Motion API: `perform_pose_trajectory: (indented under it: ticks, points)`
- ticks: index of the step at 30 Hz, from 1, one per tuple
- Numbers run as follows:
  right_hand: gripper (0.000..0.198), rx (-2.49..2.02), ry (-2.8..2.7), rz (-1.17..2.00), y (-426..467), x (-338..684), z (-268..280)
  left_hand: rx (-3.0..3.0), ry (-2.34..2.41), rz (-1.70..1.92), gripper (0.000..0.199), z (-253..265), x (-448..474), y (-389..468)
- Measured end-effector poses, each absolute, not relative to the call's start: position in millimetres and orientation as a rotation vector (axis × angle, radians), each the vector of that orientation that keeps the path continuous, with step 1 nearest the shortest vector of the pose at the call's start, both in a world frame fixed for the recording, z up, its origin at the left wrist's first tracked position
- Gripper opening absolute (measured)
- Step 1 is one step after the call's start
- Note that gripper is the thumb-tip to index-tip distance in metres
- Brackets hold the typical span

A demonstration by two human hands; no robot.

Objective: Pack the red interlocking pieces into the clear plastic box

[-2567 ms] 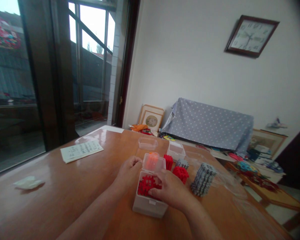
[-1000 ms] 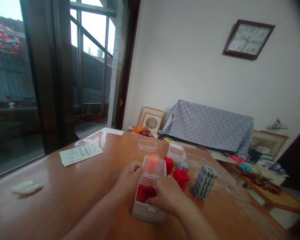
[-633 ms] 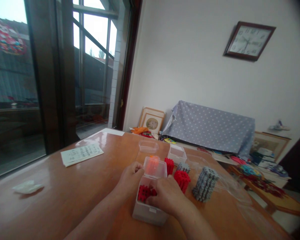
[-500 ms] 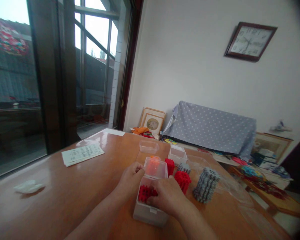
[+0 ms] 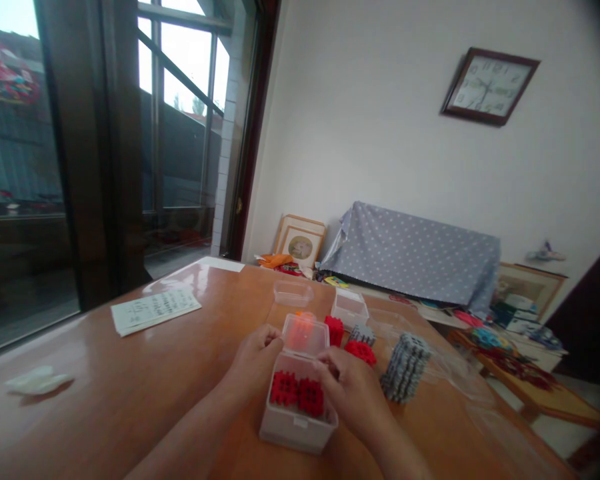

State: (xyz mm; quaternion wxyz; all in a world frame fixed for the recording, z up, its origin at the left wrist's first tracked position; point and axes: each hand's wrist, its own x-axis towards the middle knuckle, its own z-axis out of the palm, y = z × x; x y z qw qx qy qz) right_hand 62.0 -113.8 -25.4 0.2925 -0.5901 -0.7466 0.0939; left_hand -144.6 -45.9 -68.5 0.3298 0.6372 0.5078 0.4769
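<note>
Open translucent box [image 5: 296,434], lid [image 5: 316,337] tipped back, two red notched blocks [image 5: 311,397] inside, abreast

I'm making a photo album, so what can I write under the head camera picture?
Left hand and right hand at an open plastic box with red pieces inside, a grey stack nearby.

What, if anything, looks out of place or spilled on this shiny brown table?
A crumpled, whitish, tissue-like scrap lies at the left of the table, apart from the notched red plastic pieces in the translucent plastic box, so it looks stray. No spill shows.
</note>
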Motion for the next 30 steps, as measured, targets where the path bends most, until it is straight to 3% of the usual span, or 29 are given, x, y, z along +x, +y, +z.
perform_pose_trajectory:
  ticks: [7,16,30]
  points:
    - [0.043,-1.65,-1.323,0.1,-116.6,120.4,-46.4,1.646,1.346,1.25,0.021,-61.5,-142.0,-51.1]
    - [0.068,-1.757,-1.47,-0.053,-88.8,146.5,-83.8,1.624,1.283,1.238,0.026,-68.8,-142.5,-43.6]
    - [0.064,-1.578,-1.395,0.078,-81.4,142.0,-95.0,1.628,1.322,1.185,0.026,-54.8,-140.9,-51.1]
